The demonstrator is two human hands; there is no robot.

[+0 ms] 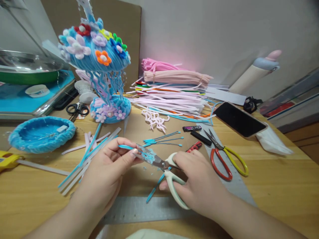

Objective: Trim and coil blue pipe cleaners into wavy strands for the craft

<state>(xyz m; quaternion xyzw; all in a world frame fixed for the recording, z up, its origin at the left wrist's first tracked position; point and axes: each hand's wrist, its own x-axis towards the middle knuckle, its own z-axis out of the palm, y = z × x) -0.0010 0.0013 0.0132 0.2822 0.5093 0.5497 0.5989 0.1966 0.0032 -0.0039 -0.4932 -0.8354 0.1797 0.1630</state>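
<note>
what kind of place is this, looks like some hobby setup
Most likely a home craft desk for pipe cleaner work. A heap of coloured pipe cleaners lies by the wall, a finished blue flower ornament stands on the wooden table, and the right hand works white scissors.

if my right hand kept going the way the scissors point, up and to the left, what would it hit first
Most likely the blue pipe cleaner pinched in the left hand: the scissors in the right hand already have their blades at it. Depth is hard to judge.
</note>
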